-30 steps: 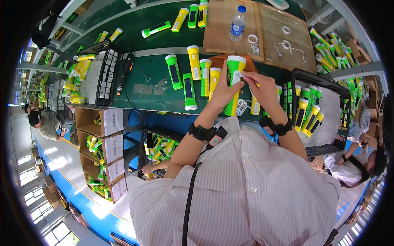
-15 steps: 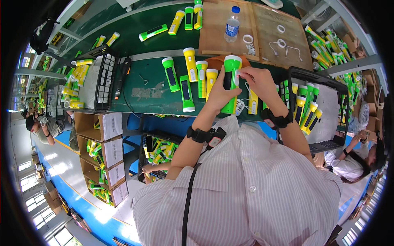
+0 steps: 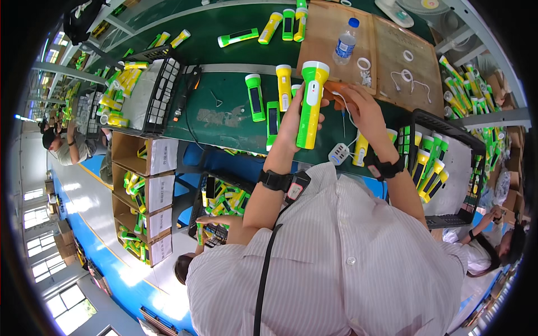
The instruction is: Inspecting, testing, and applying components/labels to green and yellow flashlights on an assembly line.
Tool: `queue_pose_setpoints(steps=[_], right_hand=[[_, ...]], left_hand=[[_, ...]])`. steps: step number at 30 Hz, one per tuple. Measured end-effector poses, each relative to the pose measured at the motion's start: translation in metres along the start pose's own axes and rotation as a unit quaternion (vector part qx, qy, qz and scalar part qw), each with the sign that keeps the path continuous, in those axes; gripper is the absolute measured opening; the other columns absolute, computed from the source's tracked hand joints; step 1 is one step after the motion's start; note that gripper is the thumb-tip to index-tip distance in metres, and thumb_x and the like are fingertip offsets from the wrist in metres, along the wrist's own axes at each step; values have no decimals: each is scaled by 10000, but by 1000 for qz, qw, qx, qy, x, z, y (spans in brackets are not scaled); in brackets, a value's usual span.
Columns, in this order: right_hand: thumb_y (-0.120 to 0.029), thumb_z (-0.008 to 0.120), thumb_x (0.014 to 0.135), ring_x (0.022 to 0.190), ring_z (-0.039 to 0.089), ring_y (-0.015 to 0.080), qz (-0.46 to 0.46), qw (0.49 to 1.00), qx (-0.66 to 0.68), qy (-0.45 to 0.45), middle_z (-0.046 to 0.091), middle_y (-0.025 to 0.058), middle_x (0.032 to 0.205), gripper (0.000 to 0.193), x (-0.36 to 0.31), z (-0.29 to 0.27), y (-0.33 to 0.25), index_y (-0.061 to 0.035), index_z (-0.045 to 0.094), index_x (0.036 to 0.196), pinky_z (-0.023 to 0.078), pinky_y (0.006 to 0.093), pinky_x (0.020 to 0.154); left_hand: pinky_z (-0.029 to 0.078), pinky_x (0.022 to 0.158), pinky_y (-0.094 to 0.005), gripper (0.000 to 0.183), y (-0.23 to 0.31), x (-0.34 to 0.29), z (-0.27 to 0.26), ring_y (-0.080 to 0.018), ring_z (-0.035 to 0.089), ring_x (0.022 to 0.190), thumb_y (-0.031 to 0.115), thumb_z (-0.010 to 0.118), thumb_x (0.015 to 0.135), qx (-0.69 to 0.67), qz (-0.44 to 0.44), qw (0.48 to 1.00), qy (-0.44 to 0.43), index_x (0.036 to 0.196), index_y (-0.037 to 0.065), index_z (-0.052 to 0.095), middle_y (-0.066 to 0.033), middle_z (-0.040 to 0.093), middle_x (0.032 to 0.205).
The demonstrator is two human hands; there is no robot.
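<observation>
My left hand point(image 3: 292, 120) is wrapped round a green-and-yellow flashlight point(image 3: 311, 106), upright with its wide white head at the top. Its yellow face with a white switch shows. Just right of it, my right hand point(image 3: 361, 112) has curled fingers on a thin white cable point(image 3: 354, 124); its end is hard to make out. That cable runs down to a white multi-port USB charger point(image 3: 338, 154). Close to the charger lies a yellow flashlight point(image 3: 360, 151). Left of my left hand are a green flashlight point(image 3: 255, 97), a second green one point(image 3: 273, 124) and a yellow one point(image 3: 283, 87).
Black crates point(image 3: 162, 98) point(image 3: 476, 145) with flashlights flank the green bench point(image 3: 216, 120). A water bottle point(image 3: 345, 42) stands on the wooden board point(image 3: 370, 19). An orange object point(image 3: 336, 87) shows behind my right fingers. Boxes of flashlights point(image 3: 129, 148) and other people are nearby.
My right hand has drawn away from the flashlight's side with the cable. The flashlight has turned from its green, dark-panelled face to its yellow switch face. The whole view has shifted.
</observation>
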State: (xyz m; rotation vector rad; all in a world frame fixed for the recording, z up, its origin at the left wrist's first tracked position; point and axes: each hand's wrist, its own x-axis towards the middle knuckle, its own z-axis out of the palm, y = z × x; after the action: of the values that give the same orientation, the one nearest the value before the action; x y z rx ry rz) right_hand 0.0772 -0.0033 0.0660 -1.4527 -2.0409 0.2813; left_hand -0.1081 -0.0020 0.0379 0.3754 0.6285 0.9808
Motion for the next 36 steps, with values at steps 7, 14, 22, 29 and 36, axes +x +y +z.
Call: queue_pose_setpoints(steps=[7,14,22,29,36], right_hand=[[-52,663,623,791,522,205,-208,978,18,-22,492,12,1047,490,-15,-4,-46,-204,539,1073,447,292,701],[-182,760,552,857,570,232,-98,983,150,45,570,55,960,479,-2,-11,-49,-63,557,969,460,302,707],[-123,725,607,812,572,161,83,945,300,104,554,85,872,404,-14,-10,-31,-24,517,938,471,263,686],[-139,674,690,846,522,163,276,830,438,-207,499,89,993,578,-24,-21,-20,-75,356,1169,423,277,733],[-209,687,698,736,584,216,347,635,659,-204,544,121,899,597,-29,-23,-24,-77,348,1172,452,292,613]], left_hand=[[488,560,-262,436,5,1,13,-136,575,659,455,381,883,-7,5,999,38,1067,75,487,-66,589,860],[476,752,-327,338,0,0,30,-197,578,825,317,473,846,-158,-55,986,2,1064,59,474,-67,570,956],[450,826,-348,297,-1,2,37,-200,547,937,340,464,882,-158,3,986,59,1027,82,471,-98,529,1043],[518,723,-360,384,-6,1,44,-199,552,908,246,537,853,153,76,984,47,1128,64,340,-85,497,995],[488,682,-294,385,-18,5,52,-165,549,841,157,578,817,181,103,978,24,1108,67,342,-78,507,960]])
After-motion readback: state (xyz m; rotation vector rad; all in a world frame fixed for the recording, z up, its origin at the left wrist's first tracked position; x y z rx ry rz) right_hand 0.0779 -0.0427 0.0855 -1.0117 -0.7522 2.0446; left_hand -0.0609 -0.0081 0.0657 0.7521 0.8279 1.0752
